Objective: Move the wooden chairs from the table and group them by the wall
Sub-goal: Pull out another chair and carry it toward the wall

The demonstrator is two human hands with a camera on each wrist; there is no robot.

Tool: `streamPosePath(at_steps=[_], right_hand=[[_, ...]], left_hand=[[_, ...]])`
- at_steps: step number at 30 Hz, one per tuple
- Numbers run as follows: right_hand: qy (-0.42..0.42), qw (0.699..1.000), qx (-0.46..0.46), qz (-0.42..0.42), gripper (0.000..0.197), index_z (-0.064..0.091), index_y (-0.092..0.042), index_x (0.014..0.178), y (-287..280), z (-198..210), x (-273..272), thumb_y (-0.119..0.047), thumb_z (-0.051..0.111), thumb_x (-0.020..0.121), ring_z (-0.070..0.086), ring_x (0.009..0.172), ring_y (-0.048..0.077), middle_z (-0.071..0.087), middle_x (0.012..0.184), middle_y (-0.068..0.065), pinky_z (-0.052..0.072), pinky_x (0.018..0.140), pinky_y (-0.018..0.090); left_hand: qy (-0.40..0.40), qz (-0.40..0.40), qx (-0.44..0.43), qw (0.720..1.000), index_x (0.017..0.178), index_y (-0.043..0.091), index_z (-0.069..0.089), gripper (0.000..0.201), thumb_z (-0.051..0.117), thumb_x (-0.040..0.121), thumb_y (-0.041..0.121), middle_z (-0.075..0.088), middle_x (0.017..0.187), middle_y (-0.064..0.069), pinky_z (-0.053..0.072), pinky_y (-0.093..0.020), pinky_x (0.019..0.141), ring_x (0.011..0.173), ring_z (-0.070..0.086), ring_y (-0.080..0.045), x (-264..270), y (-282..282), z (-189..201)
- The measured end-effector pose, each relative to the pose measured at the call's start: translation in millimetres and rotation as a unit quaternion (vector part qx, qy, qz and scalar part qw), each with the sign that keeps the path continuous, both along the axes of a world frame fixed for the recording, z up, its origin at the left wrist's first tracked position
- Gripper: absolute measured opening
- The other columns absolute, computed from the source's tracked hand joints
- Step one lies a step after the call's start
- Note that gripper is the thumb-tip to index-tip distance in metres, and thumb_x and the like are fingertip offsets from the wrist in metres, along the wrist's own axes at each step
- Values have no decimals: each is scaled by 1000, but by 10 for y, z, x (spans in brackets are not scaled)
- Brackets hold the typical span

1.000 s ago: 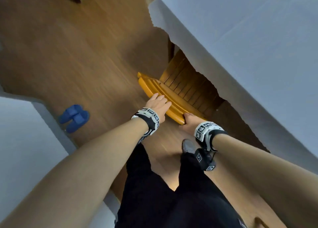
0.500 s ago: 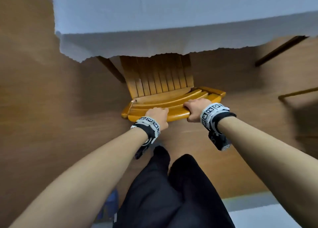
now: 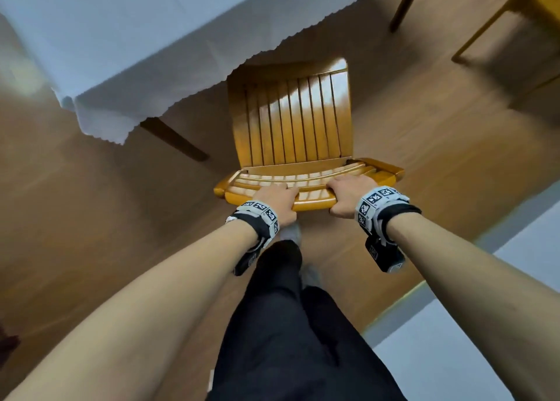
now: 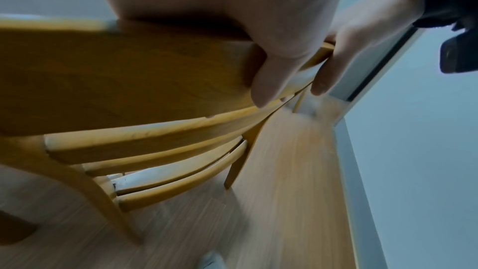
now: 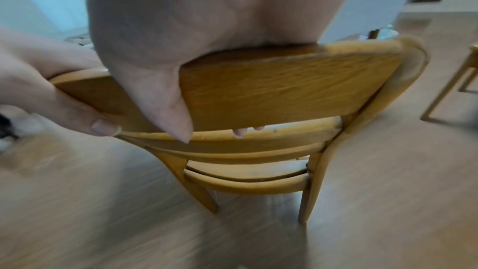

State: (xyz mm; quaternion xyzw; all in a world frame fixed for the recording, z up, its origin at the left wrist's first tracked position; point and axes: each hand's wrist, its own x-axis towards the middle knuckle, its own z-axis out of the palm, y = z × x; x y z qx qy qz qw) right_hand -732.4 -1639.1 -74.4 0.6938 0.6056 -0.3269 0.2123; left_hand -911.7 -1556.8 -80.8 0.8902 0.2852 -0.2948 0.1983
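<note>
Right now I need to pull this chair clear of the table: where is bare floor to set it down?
Bare floor lies left of the chair, past the table leg. It is crowded ahead at the tablecloth and far right at a second chair.

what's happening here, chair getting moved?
Yes. A person grips the top rail of a wooden chair with both hands: left hand and right hand side by side, thumbs behind the rail and fingers over the front. Most of the seat is out from under the table with its white cloth. A second chair stands at the upper right. The wall is just behind the person.
</note>
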Motion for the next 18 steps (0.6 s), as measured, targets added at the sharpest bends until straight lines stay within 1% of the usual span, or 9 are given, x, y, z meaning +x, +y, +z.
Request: streamPosePath(at_steps=[2,3,5,7,9,11,14,16,18], right_hand=[[6,999,5,-39,55,57,-24,127,-222,-21,-212,-44,60,76,58,113,25,64,121,1,46,99,42],[9,998,9,-59,57,56,-24,129,-329,-34,-321,-43,61,75,57,116,25,62,123,1,44,102,43],[12,995,15,-94,60,55,-25,131,-509,-54,-531,-42,63,74,53,121,24,59,127,0,41,105,44],[9,993,2,-121,63,53,-26,132,-641,-56,-758,-42,62,71,53,121,23,58,129,0,41,105,44],[5,988,-16,-156,66,51,-27,133,-733,-30,-985,-40,61,69,55,119,23,59,129,0,41,104,44],[8,978,-42,-205,67,49,-26,136,-816,4,-1222,-37,61,71,54,121,23,58,130,0,39,107,44],[4,961,-51,-272,68,46,-24,141,-937,37,-1700,-33,61,74,51,126,22,55,135,0,35,111,43],[2,952,-49,-303,70,45,-24,142,-1032,3,-2108,-33,62,75,50,126,21,53,135,-1,35,110,42],[3,940,-46,-337,72,44,-25,143,-1089,-45,-2531,-35,64,75,51,125,21,53,135,-2,36,108,41]], left_hand=[[13,-29,-3,999,129,21,51,46,57,85,35,60,110,-8,46,-35,68,99,60,-31,-162,-109,-16],[16,-41,-5,999,126,21,51,44,57,85,35,59,108,-7,46,-35,67,99,60,-31,-243,-152,-18],[12,-75,-10,997,123,20,52,42,56,84,35,59,108,-8,45,-35,71,102,60,-33,-399,-206,-42],[1,-123,-21,992,124,17,51,43,57,85,34,60,115,-11,41,-37,77,106,58,-33,-576,-248,-105],[-14,-164,-41,986,130,15,48,49,56,87,34,58,123,-13,43,-39,88,112,56,-34,-763,-244,-151],[-22,-210,-63,975,139,14,42,56,55,88,34,56,129,-15,44,-41,96,117,54,-35,-941,-193,-164],[-33,-277,-76,957,144,12,38,63,56,88,33,53,135,-15,43,-41,99,121,52,-34,-1257,-132,-195],[-34,-313,-76,946,143,12,38,62,57,88,33,53,134,-15,42,-40,98,120,52,-34,-1509,-121,-200],[-27,-349,-77,934,144,13,37,63,58,88,32,53,133,-15,41,-41,99,120,52,-34,-1778,-80,-208]])
